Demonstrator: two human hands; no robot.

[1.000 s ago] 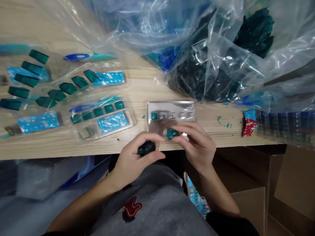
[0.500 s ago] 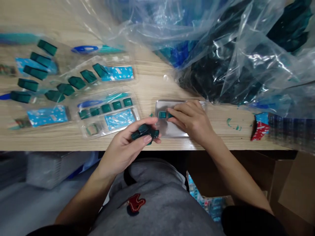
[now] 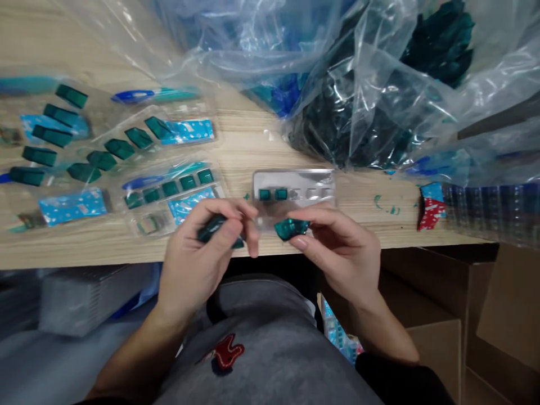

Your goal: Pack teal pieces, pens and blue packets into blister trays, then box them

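Dark green translucent plastic pieces [image 3: 211, 228] are wrapped in the fingers of my left hand [image 3: 198, 247]; how many is hidden. Between thumb and fingertips, my right hand [image 3: 341, 247] pinches one shiny green plastic piece [image 3: 291, 228] just in front of a clear blister tray [image 3: 324, 179]. Two green pieces [image 3: 280, 194] sit in the left slots of that tray's row, and the slots to their right hold nothing. Left of it lies a filled blister tray [image 3: 130, 225] with a row of green pieces, a blue toothbrush [image 3: 143, 183] and a blue dotted packet [image 3: 189, 205].
More filled blister trays [image 3: 105, 132] cover the table's left side. Large clear bags [image 3: 367, 124] of dark green and blue pieces bulge along the back. Stacked clear trays [image 3: 489, 214] and a red-blue packet [image 3: 430, 208] lie right. Cardboard boxes [image 3: 439, 349] stand below the table edge.
My right hand has left the tray slots and come toward me, now pinching a green piece. A second slot piece is now uncovered. My left hand has drawn slightly left.
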